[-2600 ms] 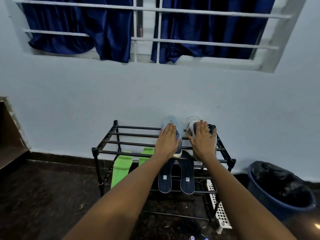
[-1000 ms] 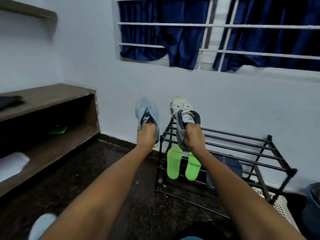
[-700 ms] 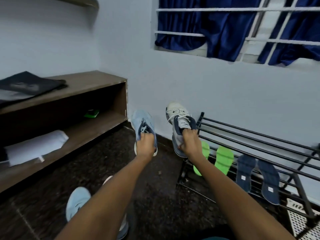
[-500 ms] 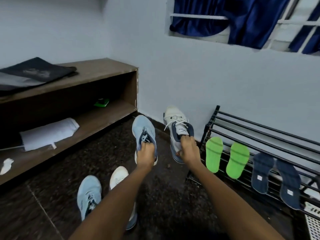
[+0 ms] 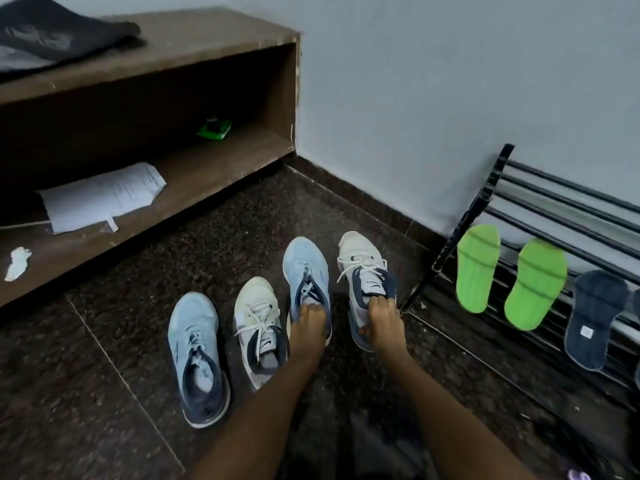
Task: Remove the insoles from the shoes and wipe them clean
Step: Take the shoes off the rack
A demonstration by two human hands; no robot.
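Note:
My left hand [image 5: 308,325] grips a light blue shoe [image 5: 304,268] by its heel opening. My right hand [image 5: 384,322] grips a white shoe with a navy collar [image 5: 362,265] the same way. Both shoes are low over the dark floor, toes pointing away from me. To their left a second light blue shoe [image 5: 195,348] and a second white shoe [image 5: 258,320] stand on the floor. Two green insoles [image 5: 478,268] [image 5: 535,284] and a navy insole [image 5: 594,317] lean on the black metal rack [image 5: 491,188] at the right.
A brown wooden shelf unit [image 5: 194,46] runs along the left wall, with a white paper [image 5: 104,195], a green object [image 5: 214,128] and a dark cloth [image 5: 52,39] on it. The white wall meets the floor behind the shoes. Dark speckled floor [image 5: 214,230] lies between shelf and shoes.
Both hands took the two shoes off the rack top, carried them left and lowered them to the floor beside the other pair. My view swung left and down.

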